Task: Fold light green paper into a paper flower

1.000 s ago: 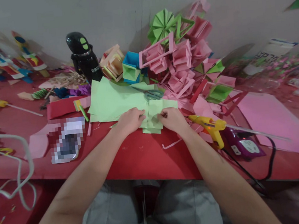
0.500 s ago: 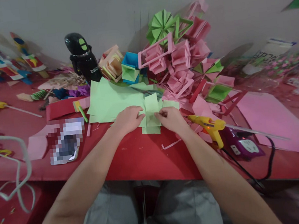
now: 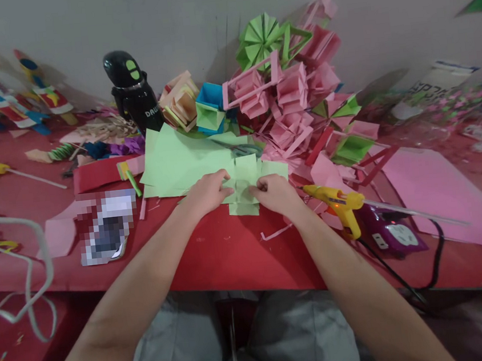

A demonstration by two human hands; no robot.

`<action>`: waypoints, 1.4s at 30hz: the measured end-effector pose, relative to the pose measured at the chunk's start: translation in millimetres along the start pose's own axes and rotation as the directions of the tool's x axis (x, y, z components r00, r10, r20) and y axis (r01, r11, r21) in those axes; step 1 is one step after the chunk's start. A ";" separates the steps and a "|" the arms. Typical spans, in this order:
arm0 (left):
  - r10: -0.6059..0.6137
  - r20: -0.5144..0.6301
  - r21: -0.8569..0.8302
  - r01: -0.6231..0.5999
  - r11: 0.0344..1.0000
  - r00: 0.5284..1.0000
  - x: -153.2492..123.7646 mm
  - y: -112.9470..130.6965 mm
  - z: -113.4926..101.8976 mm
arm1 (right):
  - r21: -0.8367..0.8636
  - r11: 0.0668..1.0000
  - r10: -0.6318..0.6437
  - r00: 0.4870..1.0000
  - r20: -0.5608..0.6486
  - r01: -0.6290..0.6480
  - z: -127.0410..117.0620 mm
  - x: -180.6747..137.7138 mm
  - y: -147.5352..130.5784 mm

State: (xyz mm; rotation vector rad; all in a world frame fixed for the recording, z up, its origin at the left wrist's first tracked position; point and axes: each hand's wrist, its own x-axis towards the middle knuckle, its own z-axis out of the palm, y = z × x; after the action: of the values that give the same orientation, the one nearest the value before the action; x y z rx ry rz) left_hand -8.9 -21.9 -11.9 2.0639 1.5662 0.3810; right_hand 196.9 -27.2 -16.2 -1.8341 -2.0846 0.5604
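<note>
A small light green paper piece point(image 3: 244, 181) lies on the red table point(image 3: 226, 251), among other green squares. My left hand point(image 3: 206, 192) pinches its left side, fingers curled. My right hand point(image 3: 274, 191) pinches its right side, fingers closed on the paper. A bigger stack of light green sheets point(image 3: 178, 161) lies just behind my left hand. Grey-handled scissors point(image 3: 241, 148) rest on the sheets beyond the small piece.
A yellow glue gun point(image 3: 338, 204) and a purple power strip point(image 3: 391, 236) lie right of my right hand. A heap of pink and green folded paper forms point(image 3: 296, 94) and a black bottle point(image 3: 132, 94) stand behind. A phone point(image 3: 108, 229) lies left. A pink sheet point(image 3: 431, 189) lies far right.
The small green piece stood up between my hands half a second ago and is now pressed lower. Both hands stay at the same spot, fingers closer together.
</note>
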 end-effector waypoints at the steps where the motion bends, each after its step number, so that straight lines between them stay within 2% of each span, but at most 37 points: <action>1: -0.006 -0.002 -0.011 0.006 1.000 1.000 0.7 -1.0 0.7 | -0.002 1.000 0.003 1.000 0.005 -0.003 -0.2 0.0 -0.1; 5: 0.012 -0.009 -0.034 -0.012 0.999 1.000 1.3 -2.5 2.8 | -0.001 1.000 0.002 1.000 0.004 -0.002 -1.0 0.0 2.0; 11: 0.047 0.039 -0.018 -0.047 0.999 0.998 -0.6 -2.3 -1.6 | 0.049 0.998 -0.031 0.995 -0.090 0.036 -0.3 1.1 7.8; 14: 0.072 0.089 -0.048 -0.068 0.997 0.993 -1.3 -4.9 -7.4 | 0.141 0.987 -0.048 0.982 -0.180 0.074 -0.7 2.1 8.0; 17: 0.072 0.031 0.003 -0.072 0.997 0.997 -1.6 -8.2 -12.2 | 0.281 0.949 -0.053 0.948 -0.314 0.146 -2.4 4.3 8.1; 19: 0.088 -0.010 0.085 -0.087 0.993 0.996 -1.8 -9.6 -14.1 | 0.459 0.867 -0.025 0.936 -0.350 0.195 -3.1 7.0 8.4; 23: 0.125 0.013 0.255 -0.124 0.959 0.992 -2.4 -9.5 -14.8 | 0.815 0.558 0.086 0.967 -0.242 0.154 -1.8 13.5 7.7; 27: 0.143 0.027 0.271 -0.145 0.952 0.989 -2.0 -7.9 -13.6 | 0.958 0.263 0.047 0.991 -0.129 0.112 1.0 16.7 5.2; 29: 0.171 0.015 0.232 -0.170 0.958 0.985 -2.1 -6.7 -13.3 | 0.975 0.190 0.008 0.993 -0.122 0.118 3.3 16.5 4.0; 30: 0.182 0.008 0.205 -0.180 0.962 0.983 -2.5 -5.8 -13.6 | 0.974 0.192 -0.003 0.992 -0.122 0.121 4.8 16.3 3.8; 32: 0.188 -0.011 0.151 -0.184 0.971 0.982 -4.1 -3.6 -15.6 | 0.958 0.265 -0.004 0.994 -0.111 0.108 8.4 16.3 4.6; 35: 0.142 -0.055 0.070 -0.138 0.988 0.988 -7.9 -1.3 -24.5 | 0.871 0.478 0.024 0.989 -0.145 0.116 12.6 17.8 8.9; 37: 0.086 -0.130 -0.006 -0.087 0.996 0.988 -10.9 -2.0 -34.8 | 0.763 0.633 0.047 0.977 -0.207 0.131 12.7 18.7 11.7; 39: 0.065 -0.212 -0.074 -0.082 0.994 0.975 -14.2 -4.4 -47.1 | 0.658 0.741 0.015 0.975 -0.220 0.137 10.5 17.9 11.7; 42: 0.086 -0.291 -0.179 -0.142 0.974 0.953 -19.1 -8.7 -63.9 | 0.635 0.766 -0.020 0.990 -0.138 0.104 5.5 12.3 3.0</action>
State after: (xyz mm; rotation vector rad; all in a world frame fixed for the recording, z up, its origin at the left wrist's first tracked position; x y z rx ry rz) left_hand -54.3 -23.6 37.7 2.0159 1.4969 0.8729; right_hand 195.3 -15.2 -22.8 -1.3463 -1.5757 0.9717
